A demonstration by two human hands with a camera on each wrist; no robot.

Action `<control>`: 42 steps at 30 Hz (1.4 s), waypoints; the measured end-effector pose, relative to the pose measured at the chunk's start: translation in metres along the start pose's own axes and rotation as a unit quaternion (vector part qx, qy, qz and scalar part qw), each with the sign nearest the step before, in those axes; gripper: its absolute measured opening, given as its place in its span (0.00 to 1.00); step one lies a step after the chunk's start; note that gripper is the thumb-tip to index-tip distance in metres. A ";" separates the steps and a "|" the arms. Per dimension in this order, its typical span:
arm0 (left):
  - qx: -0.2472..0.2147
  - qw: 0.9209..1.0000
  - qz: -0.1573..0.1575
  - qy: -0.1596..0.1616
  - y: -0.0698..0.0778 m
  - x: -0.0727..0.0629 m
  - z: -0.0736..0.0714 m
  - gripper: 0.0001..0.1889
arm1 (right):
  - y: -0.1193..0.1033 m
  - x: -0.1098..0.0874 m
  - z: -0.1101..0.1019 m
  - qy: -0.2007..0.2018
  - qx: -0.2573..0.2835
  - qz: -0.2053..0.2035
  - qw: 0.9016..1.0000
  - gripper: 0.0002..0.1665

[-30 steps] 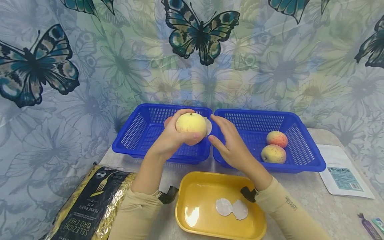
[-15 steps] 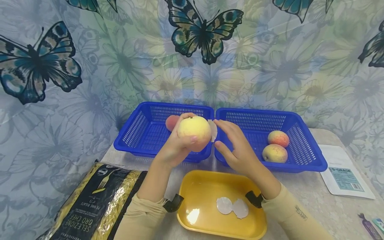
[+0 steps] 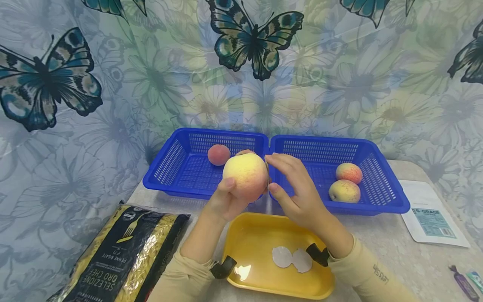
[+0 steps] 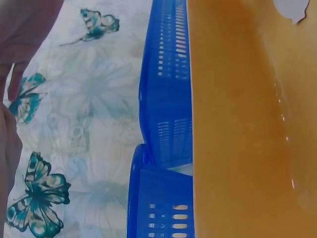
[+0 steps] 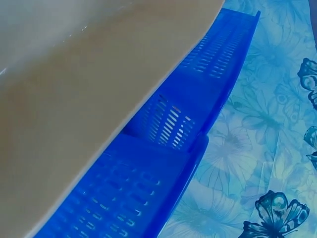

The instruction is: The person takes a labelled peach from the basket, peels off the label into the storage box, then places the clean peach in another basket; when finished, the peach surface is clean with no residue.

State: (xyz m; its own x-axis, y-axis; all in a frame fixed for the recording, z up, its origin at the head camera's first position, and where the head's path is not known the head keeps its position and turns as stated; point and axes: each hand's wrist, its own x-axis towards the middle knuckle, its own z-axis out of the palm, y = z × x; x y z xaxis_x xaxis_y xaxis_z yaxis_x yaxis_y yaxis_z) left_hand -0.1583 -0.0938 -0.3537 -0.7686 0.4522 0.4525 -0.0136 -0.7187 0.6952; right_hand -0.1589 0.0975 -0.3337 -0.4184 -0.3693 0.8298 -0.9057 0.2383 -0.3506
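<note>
My left hand [image 3: 228,201] grips a large yellow and pink peach [image 3: 245,174] above the front of the left blue basket [image 3: 170,172], thumb on its near side. My right hand [image 3: 298,193] is at the peach's right side, its fairly straight fingertips and thumb right at the skin. A thin edge shows on that side, where the white round sticker was; its face is hidden. Below both hands sits a yellow tray [image 3: 260,239] with two white round pieces [image 3: 282,256] in it. In the left wrist view, part of a hand [image 4: 22,29] shows at the left edge.
A pink peach [image 3: 219,155] lies in the left basket. The right blue basket [image 3: 302,167] holds two more peaches [image 3: 345,191]. A penne bag [image 3: 117,256] lies at left front; a white labelled pouch [image 3: 432,218] and a purple-wrapped item [image 3: 463,283] are at right.
The left hand has lowered slightly toward the viewer and turned the peach, so its stem and the white sticker have gone from sight. The right hand has stayed beside it.
</note>
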 end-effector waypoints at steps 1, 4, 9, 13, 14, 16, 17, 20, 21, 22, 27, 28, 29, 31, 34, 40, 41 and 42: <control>-0.001 1.000 0.000 -0.003 -0.001 0.000 0.001 0.37 | 0.000 0.000 0.001 0.005 0.001 -0.005 1.000 0.32; -0.004 1.000 -0.006 0.001 -0.002 -0.001 0.004 0.38 | -0.002 0.002 0.002 0.018 0.003 -0.017 1.000 0.31; -0.002 1.000 -0.006 0.012 -0.003 -0.002 0.009 0.38 | -0.004 0.003 0.004 0.034 0.013 -0.028 0.999 0.31; -0.001 1.000 0.001 0.014 -0.004 -0.002 0.012 0.38 | -0.005 0.003 0.004 0.040 0.019 -0.029 0.999 0.32; 0.003 1.000 0.002 0.020 -0.004 -0.002 0.012 0.39 | -0.005 0.003 0.004 0.041 0.020 -0.027 0.999 0.31; 0.015 0.999 0.006 0.034 -0.004 -0.001 0.013 0.42 | -0.005 0.003 0.004 0.039 0.023 -0.021 0.999 0.31; 0.025 0.999 0.008 0.045 -0.004 -0.001 0.013 0.43 | -0.005 0.003 0.004 0.038 0.024 -0.017 0.999 0.31; 0.062 0.995 0.004 0.075 -0.003 -0.002 0.013 0.44 | -0.005 0.003 0.002 0.032 0.027 -0.002 0.999 0.31; 0.071 0.994 0.003 0.082 -0.003 -0.002 0.013 0.43 | -0.005 0.003 0.001 0.028 0.028 0.005 0.999 0.31; 0.081 0.993 0.000 0.089 -0.003 -0.002 0.013 0.43 | -0.005 0.004 0.001 0.025 0.031 0.013 0.999 0.31; 0.111 0.988 -0.025 0.105 0.001 -0.003 0.013 0.40 | -0.006 0.005 -0.006 -0.006 0.059 0.083 0.995 0.28; 0.116 0.987 -0.031 0.110 0.002 -0.004 0.014 0.39 | -0.007 0.005 -0.008 -0.014 0.064 0.100 0.993 0.26; 0.119 0.986 -0.038 0.114 0.003 -0.004 0.014 0.37 | -0.008 0.006 -0.010 -0.021 0.065 0.115 0.991 0.26; 0.124 0.983 -0.049 0.122 0.005 -0.004 0.016 0.34 | -0.009 0.007 -0.012 -0.032 0.065 0.137 0.988 0.25; 0.129 0.982 -0.064 0.126 0.007 -0.003 0.016 0.29 | -0.010 0.009 -0.013 -0.043 0.067 0.159 0.984 0.25; 0.130 0.981 -0.071 0.123 0.008 -0.003 0.016 0.24 | -0.009 0.012 -0.014 -0.057 0.087 0.173 0.979 0.26; 0.130 0.981 -0.072 0.123 0.008 -0.003 0.015 0.23 | -0.009 0.012 -0.014 -0.059 0.089 0.175 0.979 0.26; 0.132 0.981 -0.073 0.123 0.008 -0.002 0.015 0.23 | -0.009 0.012 -0.014 -0.061 0.094 0.180 0.977 0.26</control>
State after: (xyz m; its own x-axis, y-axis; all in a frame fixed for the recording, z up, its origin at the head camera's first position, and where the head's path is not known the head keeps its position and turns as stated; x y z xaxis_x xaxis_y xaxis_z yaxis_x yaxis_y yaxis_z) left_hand -0.1470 -0.0927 -0.3409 -0.9021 0.3761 0.2115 0.0058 -0.4796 0.8775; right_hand -0.1550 0.1041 -0.3146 -0.7063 -0.3994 0.5844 -0.6906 0.2074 -0.6929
